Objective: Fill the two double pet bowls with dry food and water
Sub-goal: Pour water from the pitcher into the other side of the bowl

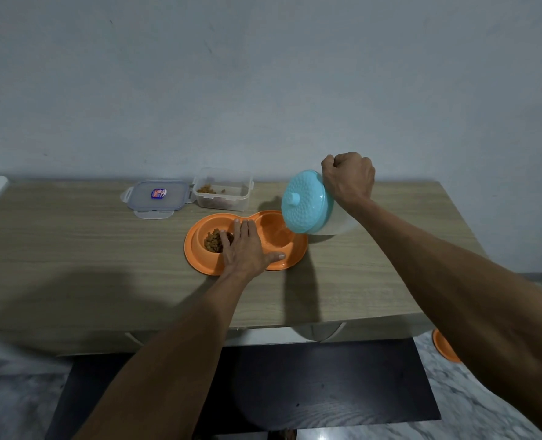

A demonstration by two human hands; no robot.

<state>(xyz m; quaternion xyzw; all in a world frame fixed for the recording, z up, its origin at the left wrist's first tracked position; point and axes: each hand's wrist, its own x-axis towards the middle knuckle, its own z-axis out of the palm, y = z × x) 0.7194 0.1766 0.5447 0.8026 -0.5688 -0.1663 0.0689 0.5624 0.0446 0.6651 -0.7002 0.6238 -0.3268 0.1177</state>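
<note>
With my left hand (247, 249) pressing flat-fingered on the orange double pet bowl (196, 250) near the table's (73, 249) middle, I'd tip the turquoise-lidded jug (307, 201), clenched in my right hand (349, 179), slowly, aiming water into the right compartment (276, 233), away from the kibble (214, 242).

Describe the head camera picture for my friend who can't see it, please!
A person's right hand tips a clear jug with a blue top over the right side of an orange double pet bowl on a wooden table. The left hand rests flat on the bowl, whose left side holds dry food. Behind stand an open food container and its lid.
</note>
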